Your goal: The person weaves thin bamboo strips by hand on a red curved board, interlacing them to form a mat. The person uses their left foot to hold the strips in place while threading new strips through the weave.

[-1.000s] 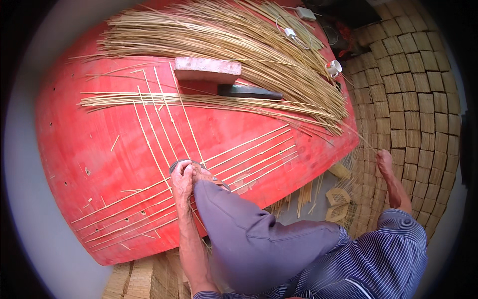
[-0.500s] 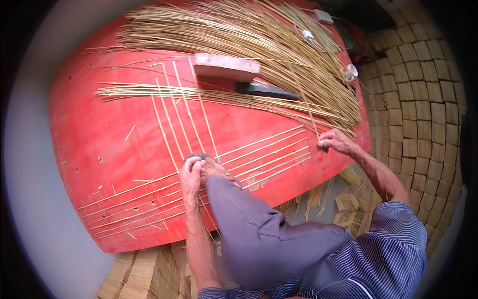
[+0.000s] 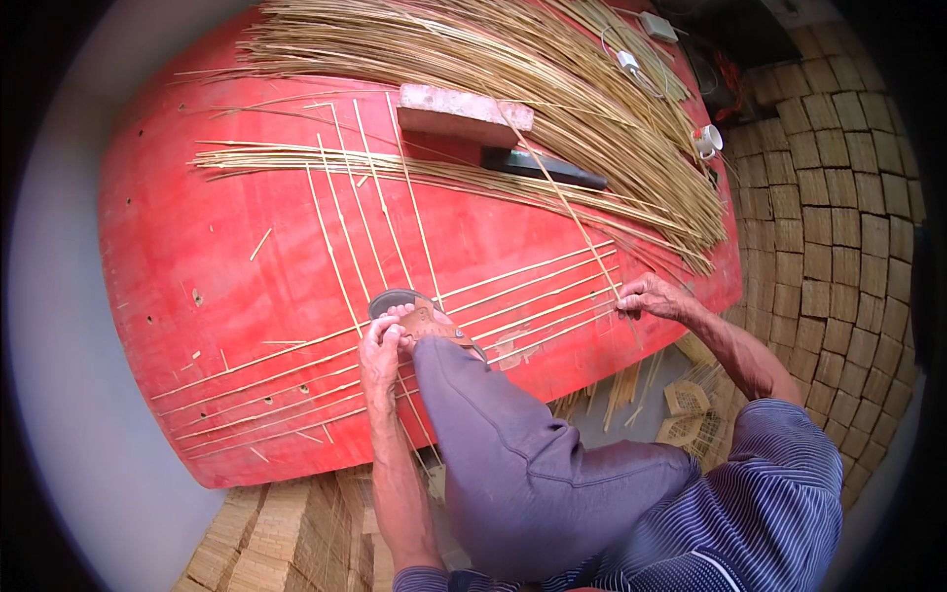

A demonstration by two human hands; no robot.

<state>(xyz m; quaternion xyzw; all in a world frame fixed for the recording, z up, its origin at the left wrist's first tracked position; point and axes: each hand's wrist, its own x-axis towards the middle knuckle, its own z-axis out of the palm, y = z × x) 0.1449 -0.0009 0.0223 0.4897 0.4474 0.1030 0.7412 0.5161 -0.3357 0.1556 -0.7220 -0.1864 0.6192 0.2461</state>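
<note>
My right hand (image 3: 653, 296) is closed in a pinch on the near end of a thin bamboo strip (image 3: 558, 191), which slants away to the far left over the table. My left hand (image 3: 379, 347) has its fingers curled together beside my sandalled foot (image 3: 419, 318), where laid strips cross; what it pinches, if anything, is hidden. Several long strips (image 3: 266, 369) lie side by side across the near part of the red table, passing by the foot. Other spaced strips (image 3: 376, 197) run from the foot toward the far side.
A pinkish brick (image 3: 464, 115) and a dark, flat tool (image 3: 543, 168) rest on a thin row of strips. Behind them spreads a large bamboo bundle (image 3: 473, 74). A white cup (image 3: 706, 141) stands at the table's right edge. Stacked woven pieces (image 3: 829, 237) fill the right side.
My right hand has moved nearer and to the left with its strip, whose far end has swung left. My left hand stays by the foot. The view has shifted slightly.
</note>
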